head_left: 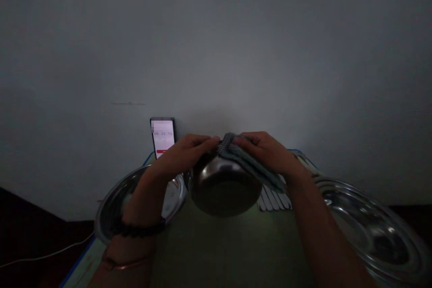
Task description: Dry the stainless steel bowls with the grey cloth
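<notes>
Bowl (221, 189): a steel bowl at the centre of the frame, tilted with its rounded outside toward the camera — raised just above the table (222, 247).
Left hand (182, 155): fingers curled over the bowl's upper left rim, gripping it.
Right hand (266, 150): closed on a cloth (249, 166), pressing it against the bowl's upper right edge.
Cloth: grey-green and folded; it drapes from the top of the bowl down its right side, under the right hand.
Bracelet (141, 229): a dark beaded band on the left wrist, lower left of centre.
Left tray (114, 202): a wide, shallow steel tray on the table, left of the bowl and partly behind the left forearm.
Right tray (371, 229): a similar steel tray at the lower right — apart from the bowl.
Striped mat (273, 198): lies flat on the table just right of the bowl, below the cloth.
Phone (163, 137): stands upright against the wall, upper left of the bowl, its screen lit with a timer.
Cable (43, 256): a pale cord in the dark lower left corner.
</notes>
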